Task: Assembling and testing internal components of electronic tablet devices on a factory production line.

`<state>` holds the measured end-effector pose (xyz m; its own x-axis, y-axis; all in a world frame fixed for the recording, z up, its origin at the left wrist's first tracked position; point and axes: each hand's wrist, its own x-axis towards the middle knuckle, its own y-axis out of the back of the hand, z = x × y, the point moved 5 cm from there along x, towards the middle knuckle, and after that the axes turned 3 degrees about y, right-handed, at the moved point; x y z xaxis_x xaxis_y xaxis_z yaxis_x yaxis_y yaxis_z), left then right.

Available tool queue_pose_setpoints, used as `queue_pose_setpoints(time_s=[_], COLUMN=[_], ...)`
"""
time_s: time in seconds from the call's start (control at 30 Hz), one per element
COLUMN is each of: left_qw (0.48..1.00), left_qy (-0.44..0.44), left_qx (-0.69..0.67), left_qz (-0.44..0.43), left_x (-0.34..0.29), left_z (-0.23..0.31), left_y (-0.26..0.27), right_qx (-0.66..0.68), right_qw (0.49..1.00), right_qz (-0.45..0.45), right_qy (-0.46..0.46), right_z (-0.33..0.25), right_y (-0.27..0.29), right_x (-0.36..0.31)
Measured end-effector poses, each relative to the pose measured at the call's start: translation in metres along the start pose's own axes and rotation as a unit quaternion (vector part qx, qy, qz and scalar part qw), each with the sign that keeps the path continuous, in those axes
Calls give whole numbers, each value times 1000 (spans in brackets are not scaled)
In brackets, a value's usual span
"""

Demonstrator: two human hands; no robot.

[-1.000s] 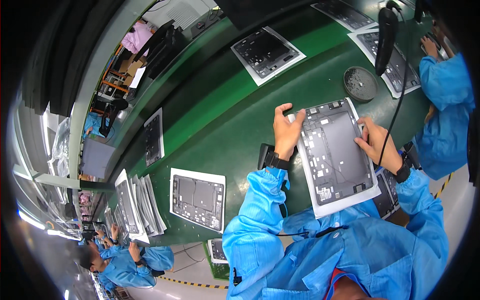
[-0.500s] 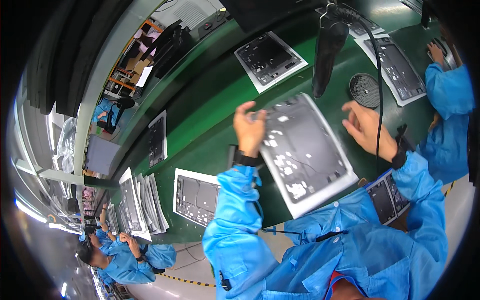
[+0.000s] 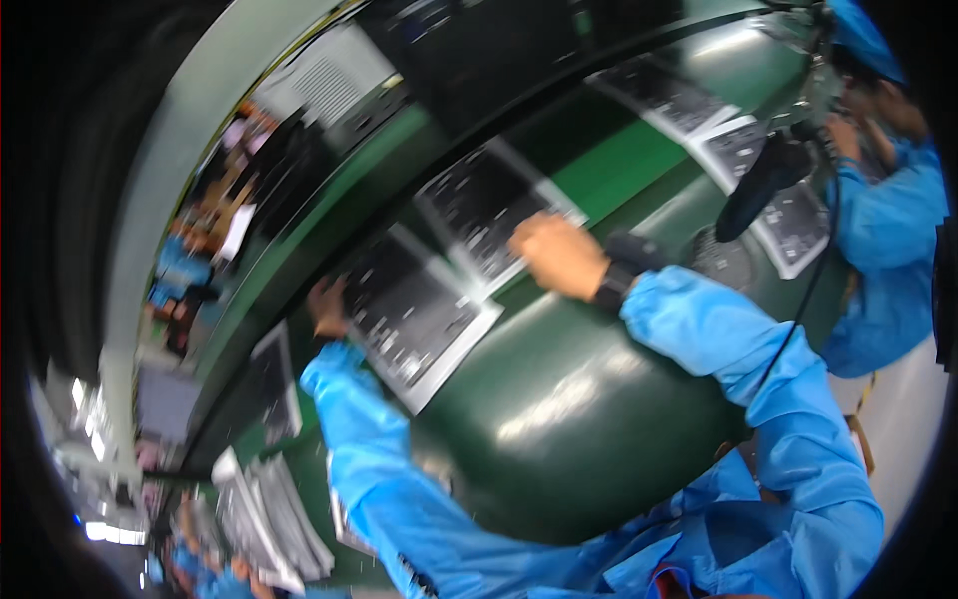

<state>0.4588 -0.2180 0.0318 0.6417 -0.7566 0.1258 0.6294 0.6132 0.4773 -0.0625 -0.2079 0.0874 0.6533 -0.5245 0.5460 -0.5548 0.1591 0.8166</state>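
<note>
Our left hand (image 3: 327,307) grips the ten o'clock edge of a grey rectangular panel (image 3: 414,311) lying on the green belt (image 3: 559,399). Our right hand (image 3: 559,255), whose grip we cannot tell, rests on another grey panel (image 3: 489,210) at one o'clock.

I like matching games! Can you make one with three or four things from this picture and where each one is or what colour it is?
Things:
1. left hand
2. right hand
3. black wristband
4. hanging tool

Places:
A. on the right wrist
B. on the left edge of the near grey panel
C. dangling near the co-worker
D. on the farther grey panel

Pairs: 1-B, 2-D, 3-A, 4-C
</note>
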Motion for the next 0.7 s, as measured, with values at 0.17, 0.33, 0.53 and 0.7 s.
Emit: queue_pose_setpoints(time_s=[0.17, 0.33, 0.53, 0.7], left_qw=[979, 978, 959, 910], left_qy=[-197, -145, -250, -367], left_qx=[-8, 39, 15, 70], left_qz=[-54, 142, -132, -179], left_x=[44, 0, -146, -287], left_z=[-25, 48, 159, 191], left_y=[30, -78, -125, -144], right_qx=[-81, -173, -133, -115], right_qw=[992, 970, 974, 979], right_qz=[38, 102, 135, 48], right_qy=[93, 140, 128, 160], right_z=[-9, 4, -71, -127], right_y=[-28, -11, 41, 94], right_x=[20, -2, -51, -155])
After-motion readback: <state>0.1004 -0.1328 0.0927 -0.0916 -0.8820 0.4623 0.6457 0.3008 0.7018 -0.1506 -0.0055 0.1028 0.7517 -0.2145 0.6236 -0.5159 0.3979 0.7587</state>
